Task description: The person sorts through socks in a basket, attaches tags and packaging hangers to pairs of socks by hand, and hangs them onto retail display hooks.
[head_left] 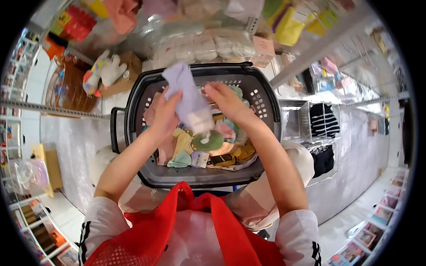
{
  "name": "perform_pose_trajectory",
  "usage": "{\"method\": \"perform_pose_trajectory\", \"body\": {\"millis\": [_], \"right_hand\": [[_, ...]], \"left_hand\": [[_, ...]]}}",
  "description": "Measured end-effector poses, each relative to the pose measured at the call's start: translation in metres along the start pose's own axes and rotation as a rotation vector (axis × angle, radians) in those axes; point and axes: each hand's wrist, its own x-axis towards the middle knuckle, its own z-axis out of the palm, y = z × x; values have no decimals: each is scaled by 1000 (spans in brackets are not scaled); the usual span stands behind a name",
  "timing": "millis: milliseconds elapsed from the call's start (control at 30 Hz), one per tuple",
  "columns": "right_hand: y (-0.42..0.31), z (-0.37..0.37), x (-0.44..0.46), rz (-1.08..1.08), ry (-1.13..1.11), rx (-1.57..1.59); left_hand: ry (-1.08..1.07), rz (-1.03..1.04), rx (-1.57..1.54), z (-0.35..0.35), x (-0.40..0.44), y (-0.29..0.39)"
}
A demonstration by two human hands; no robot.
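Observation:
Above the basket, my left hand (167, 111) is closed around a lavender cloth item (183, 88) with a white label at its lower end, blurred by motion; it may be a sock. My right hand (226, 101) is just right of the cloth, its fingers loosely extended and apparently holding nothing. Below both hands, the dark grey basket (199, 178) contains a jumble of small cloth items in pink, yellow, green and mustard. Among them are a round green piece (207, 141) with a white centre and a white tag (200, 159).
The basket sits between my knees. Plastic-wrapped packs (195, 48) line the shelf ahead, beside a pink box (263, 48). Plush toys (111, 70) stand at left. White wire baskets (305, 122) with dark and striped cloth are at right. A metal shelf post (317, 44) slants across the upper right.

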Motion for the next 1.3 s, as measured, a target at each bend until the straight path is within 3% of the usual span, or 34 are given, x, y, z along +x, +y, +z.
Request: {"method": "perform_pose_trajectory", "body": {"millis": [100,200,300,400,533,667,800,833,967,1067,1167,1300], "right_hand": [[-3,5,-6,55,-281,3],[-11,0,2,191,-200,-13],[-13,-13,16,200,-82,38],[-17,-24,22,141,-7,76],[-18,-32,24,28,144,226],[-17,-42,27,-26,215,429],[-12,-29,21,-13,149,440],[-12,-23,19,-12,117,426],[-16,-11,13,-2,24,376],[-22,-11,11,-47,28,266],[-21,-11,10,-19,30,196],[-18,-13,13,-48,-12,19]], "left_hand": [[-150,63,-215,11,16,27],[-159,104,-217,9,20,39],[-118,107,-30,-10,17,53],[34,127,-44,-28,6,62],[-53,21,73,-25,-6,55],[-271,-63,398,-14,-8,52],[-313,200,628,-16,-3,27],[-298,396,827,-21,2,16],[-298,202,996,-14,-6,24],[-246,391,1123,-8,-10,34],[-213,352,1155,-5,-13,39],[-231,628,1266,-9,-11,34]]}}
